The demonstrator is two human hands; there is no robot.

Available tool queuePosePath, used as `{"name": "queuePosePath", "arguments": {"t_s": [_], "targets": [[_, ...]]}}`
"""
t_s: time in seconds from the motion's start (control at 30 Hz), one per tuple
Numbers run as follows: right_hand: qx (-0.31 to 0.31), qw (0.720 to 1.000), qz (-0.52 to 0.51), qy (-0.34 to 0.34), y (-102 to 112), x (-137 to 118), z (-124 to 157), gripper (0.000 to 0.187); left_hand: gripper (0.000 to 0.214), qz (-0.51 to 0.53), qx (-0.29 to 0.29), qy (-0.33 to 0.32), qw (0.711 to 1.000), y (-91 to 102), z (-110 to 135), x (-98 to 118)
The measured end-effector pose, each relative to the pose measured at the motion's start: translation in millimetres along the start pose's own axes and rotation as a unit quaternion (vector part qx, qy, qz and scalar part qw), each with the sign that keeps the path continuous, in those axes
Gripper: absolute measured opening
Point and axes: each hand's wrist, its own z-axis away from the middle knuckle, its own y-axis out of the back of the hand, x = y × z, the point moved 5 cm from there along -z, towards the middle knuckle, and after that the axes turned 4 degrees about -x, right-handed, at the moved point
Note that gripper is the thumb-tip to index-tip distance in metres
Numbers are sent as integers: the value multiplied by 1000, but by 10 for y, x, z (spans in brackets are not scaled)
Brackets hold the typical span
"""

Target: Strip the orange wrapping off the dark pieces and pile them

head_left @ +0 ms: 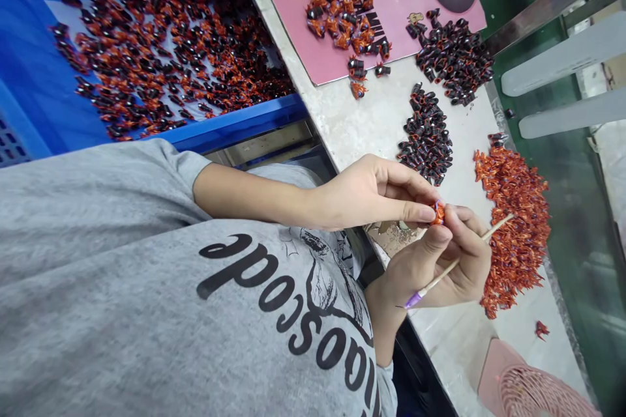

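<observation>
Currently pinching a small orange piece [439, 213] between left hand [372, 192] fingertips, clasping a thin purple-tipped stick [454, 265] in curled right hand [443, 270] fingers

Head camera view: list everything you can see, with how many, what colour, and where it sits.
table: one, whitish, centre to right
crate: one, blue, upper left
mixed pieces in crate: many, orange and black
mat: one, pink with print, top of the table
mixed pieces on mat: small cluster, orange and black
black heaps: two, at the mat's corner and below it
orange heap: one, right of the hands
fan: one, pink, bottom right
stick: one, wooden with a purple end, in the right hand
orange piece: one, pinched between both hands
shirt: grey, black print
left hand, right hand: two, bare
</observation>
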Motion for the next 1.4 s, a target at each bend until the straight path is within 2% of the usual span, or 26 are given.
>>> {"name": "queuePosePath", "arguments": {"t_s": [0.2, 0.4, 0.63, 0.83, 1.03, 1.13, 1.27, 1.4], "targets": [[-57, 997, -2, -48, 28, -49, 7, 24, 12, -12, -7, 14, 1000, -15, 3, 45], [-72, 996, 46, 17, 75, -101, 13, 31, 12, -57, -31, -5, 998, -17, -6, 81], [-79, 994, 75, 33, 93, -99, 46, 36, 16, -125, -42, -28, 991, -14, 7, 101], [-86, 988, 118, 56, 149, -165, 75, 37, 14, -146, -81, -50, 985, -56, 19, 97], [-75, 985, 140, 64, 211, -231, 108, 31, 11, -179, -100, -74, 976, -87, 69, 110], [-115, 976, 167, 76, 206, -295, 126, 30, 8, -234, -121, -104, 959, -88, 68, 147], [-136, 973, 172, 75, 188, -359, 143, 28, 8, -322, -169, -181, 914, -105, 52, 206], [-134, 973, 177, 66, 164, -354, 161, 27, 11, -359, -162, -232, 890, -98, 72, 208]]}}
